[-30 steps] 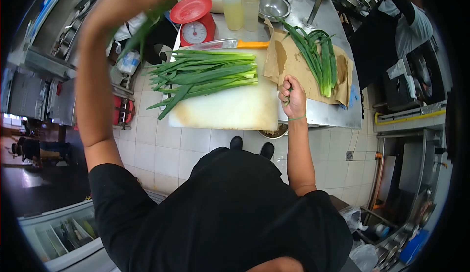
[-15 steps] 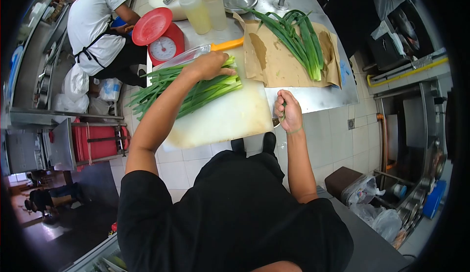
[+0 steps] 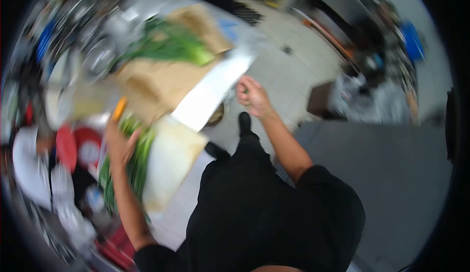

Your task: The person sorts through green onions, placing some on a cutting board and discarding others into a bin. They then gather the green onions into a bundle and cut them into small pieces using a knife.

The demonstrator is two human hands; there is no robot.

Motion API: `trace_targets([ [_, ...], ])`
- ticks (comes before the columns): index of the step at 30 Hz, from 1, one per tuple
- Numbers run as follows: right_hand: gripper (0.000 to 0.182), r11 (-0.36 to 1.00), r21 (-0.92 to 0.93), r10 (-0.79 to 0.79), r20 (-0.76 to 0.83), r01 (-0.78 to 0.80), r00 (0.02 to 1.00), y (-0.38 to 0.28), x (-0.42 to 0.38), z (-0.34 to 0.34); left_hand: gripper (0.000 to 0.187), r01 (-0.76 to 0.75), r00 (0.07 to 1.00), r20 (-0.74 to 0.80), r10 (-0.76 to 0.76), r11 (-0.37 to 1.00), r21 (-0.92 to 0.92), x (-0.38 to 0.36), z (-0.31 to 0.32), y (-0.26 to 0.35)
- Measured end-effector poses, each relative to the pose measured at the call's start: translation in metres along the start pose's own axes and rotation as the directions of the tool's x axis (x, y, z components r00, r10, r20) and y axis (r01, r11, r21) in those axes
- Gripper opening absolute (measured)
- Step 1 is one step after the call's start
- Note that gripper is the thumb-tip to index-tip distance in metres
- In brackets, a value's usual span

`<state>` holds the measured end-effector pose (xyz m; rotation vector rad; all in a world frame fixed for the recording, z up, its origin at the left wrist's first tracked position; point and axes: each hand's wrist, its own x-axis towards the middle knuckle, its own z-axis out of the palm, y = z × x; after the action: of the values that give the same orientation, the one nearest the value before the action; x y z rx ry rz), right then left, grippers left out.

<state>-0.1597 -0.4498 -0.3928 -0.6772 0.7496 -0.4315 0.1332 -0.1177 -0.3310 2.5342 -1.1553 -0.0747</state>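
Observation:
My left hand (image 3: 119, 143) lies over a bunch of leeks (image 3: 139, 162) on a white cutting board (image 3: 169, 159), its thumb apart from the fingers. Beside its fingertips is the orange handle of a knife (image 3: 119, 109); the blade is blurred. My right hand (image 3: 253, 97) is held past the table edge with its fingers curled in. A bit of green shows in that fist, too small to name. More leeks (image 3: 171, 44) lie on brown paper (image 3: 161, 83) farther up the table.
The metal table (image 3: 210, 88) has a red scale (image 3: 88, 147) and a steel bowl (image 3: 100, 55) on it. A person in a white shirt (image 3: 29, 164) is at the far left. Plastic bags (image 3: 367, 100) and a brown box (image 3: 320, 99) stand right, near a grey surface (image 3: 382, 189).
My view has swung to the right, so the table now appears left and tilted, with blur. My left thumb has spread from the fingers. My right hand stays curled.

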Motion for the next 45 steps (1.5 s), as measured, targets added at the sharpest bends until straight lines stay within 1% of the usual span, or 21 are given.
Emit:
trace_targets([
  [6, 0.021, 0.948, 0.097, -0.243, -0.395, 0.303, 0.886, -0.070, 0.021, -0.149, 0.078, -0.226, 0.852, -0.487, 0.194, 0.974, -0.006, 0.019, -0.001, -0.012],
  [11, 0.017, 0.869, -0.177, -0.416, -0.766, 0.462, 0.490, -0.139, 0.057, -0.313, 0.064, -0.384, 0.702, -0.682, 0.204, 0.915, -0.122, 0.072, 0.021, 0.132],
  [14, 0.024, 0.734, -0.625, -0.671, -0.726, 0.266, 0.149, -0.180, 0.074, -0.447, 0.059, -0.411, 0.828, -0.509, 0.236, 0.873, -0.264, 0.096, 0.080, 0.233],
  [18, 0.028, 0.619, -0.783, -0.779, -0.622, 0.056, -0.076, -0.265, 0.047, -0.554, 0.041, -0.306, 0.945, -0.034, 0.326, 0.840, -0.447, 0.118, 0.161, 0.347],
  [20, 0.027, 0.635, -0.773, -0.769, -0.632, 0.000, -0.089, -0.314, 0.022, -0.560, 0.037, -0.210, 0.902, 0.245, 0.357, 0.855, -0.474, 0.121, 0.195, 0.385],
  [22, 0.026, 0.330, -0.934, -0.911, -0.277, -0.140, -0.305, -0.337, 0.014, -0.585, 0.033, -0.167, 0.800, 0.462, 0.383, 0.881, -0.442, 0.125, 0.226, 0.409],
  [23, 0.026, 0.338, -0.929, -0.908, -0.280, -0.150, -0.310, -0.334, 0.015, -0.608, 0.030, -0.159, 0.748, 0.536, 0.392, 0.889, -0.429, 0.126, 0.242, 0.422],
  [25, 0.033, 0.412, -0.773, -0.911, -0.363, -0.482, -0.197, -0.315, 0.017, -0.670, 0.023, -0.117, 0.661, 0.646, 0.381, 0.903, -0.413, 0.130, 0.272, 0.437],
  [26, 0.049, 0.273, -0.769, -0.943, -0.332, -0.578, -0.003, -0.268, 0.031, -0.759, 0.022, -0.120, 0.614, 0.685, 0.393, 0.904, -0.411, 0.133, 0.281, 0.442],
  [27, 0.049, 0.282, -0.761, -0.939, -0.344, -0.584, -0.006, -0.239, 0.041, -0.780, 0.020, -0.126, 0.569, 0.717, 0.404, 0.904, -0.409, 0.137, 0.289, 0.446],
  [29, 0.059, 0.433, -0.407, -0.672, -0.741, -0.804, 0.013, -0.210, 0.050, -0.792, 0.018, -0.148, 0.521, 0.740, 0.424, 0.899, -0.411, 0.151, 0.303, 0.449],
  [31, 0.073, 0.605, -0.411, -0.466, -0.877, -0.682, 0.115, -0.233, 0.028, -0.755, 0.016, -0.154, 0.471, 0.772, 0.426, 0.902, -0.404, 0.157, 0.302, 0.456],
  [33, 0.075, 0.964, -0.244, -0.262, -0.818, 0.105, 0.513, -0.239, 0.020, -0.745, 0.020, -0.027, 0.494, 0.804, 0.331, 0.930, -0.367, 0.167, 0.304, 0.479],
  [34, 0.063, 0.948, -0.013, -0.173, -0.860, 0.318, 0.481, -0.239, 0.023, -0.732, 0.020, -0.020, 0.506, 0.800, 0.323, 0.931, -0.364, 0.169, 0.303, 0.487],
  [35, 0.057, 0.884, -0.301, -0.197, -0.934, -0.359, 0.298, -0.234, 0.025, -0.711, 0.025, -0.079, 0.515, 0.763, 0.390, 0.908, -0.411, 0.171, 0.306, 0.495],
  [36, 0.052, 0.367, -0.307, -0.363, -0.916, -0.878, 0.169, -0.230, 0.032, -0.676, 0.030, -0.136, 0.533, 0.719, 0.446, 0.884, -0.448, 0.173, 0.307, 0.502],
  [37, 0.047, 0.237, -0.505, -0.534, -0.781, -0.830, 0.323, -0.197, 0.040, -0.686, 0.034, -0.254, 0.525, 0.640, 0.562, 0.820, -0.512, 0.176, 0.305, 0.511],
  [38, 0.040, 0.357, -0.810, -0.679, -0.567, -0.466, 0.466, -0.135, 0.059, -0.726, 0.038, -0.372, 0.510, 0.548, 0.663, 0.744, -0.555, 0.179, 0.305, 0.521],
  [39, 0.028, 0.871, -0.489, -0.383, -0.721, -0.033, 0.578, -0.128, 0.078, -0.691, 0.034, -0.369, 0.521, 0.503, 0.689, 0.714, -0.595, 0.178, 0.310, 0.519],
  [40, 0.021, 0.987, -0.148, -0.075, -0.767, -0.062, 0.637, -0.124, 0.093, -0.652, 0.027, -0.193, 0.541, 0.620, 0.569, 0.801, -0.567, 0.176, 0.306, 0.524],
  [45, 0.019, 0.971, -0.218, -0.013, -0.475, -0.103, 0.880, -0.110, 0.154, -0.401, 0.020, -0.205, 0.617, 0.505, 0.603, 0.743, -0.637, 0.154, 0.294, 0.517],
])
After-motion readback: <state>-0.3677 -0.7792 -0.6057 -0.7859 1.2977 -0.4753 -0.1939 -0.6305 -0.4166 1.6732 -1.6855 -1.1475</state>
